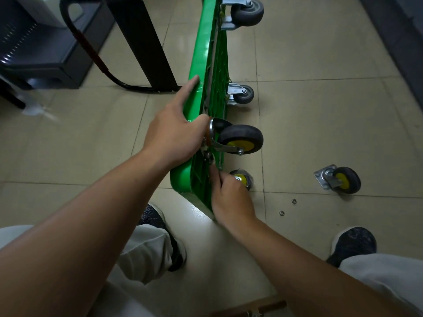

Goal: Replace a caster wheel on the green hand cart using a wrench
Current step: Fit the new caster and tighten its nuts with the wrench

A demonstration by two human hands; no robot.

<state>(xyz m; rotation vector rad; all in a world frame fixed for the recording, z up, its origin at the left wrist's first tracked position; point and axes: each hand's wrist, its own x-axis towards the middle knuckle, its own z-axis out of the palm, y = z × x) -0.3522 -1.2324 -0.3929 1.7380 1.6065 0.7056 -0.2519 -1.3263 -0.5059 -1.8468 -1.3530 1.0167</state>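
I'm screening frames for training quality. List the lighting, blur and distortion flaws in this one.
Head view: dim overall, corners darkest; a bright patch sits below the near corner of the green cart; the right hand and the caster behind it are soft with blur; the wide-angle lens bows the tile lines of the floor.

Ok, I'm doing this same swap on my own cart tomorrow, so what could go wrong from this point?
The green cart stands on edge, steadied by the grip of the left hand; a slip could topple it. The right hand works at a small fastener beneath the mounted caster; dropped, it could roll off like the two washers on the floor.
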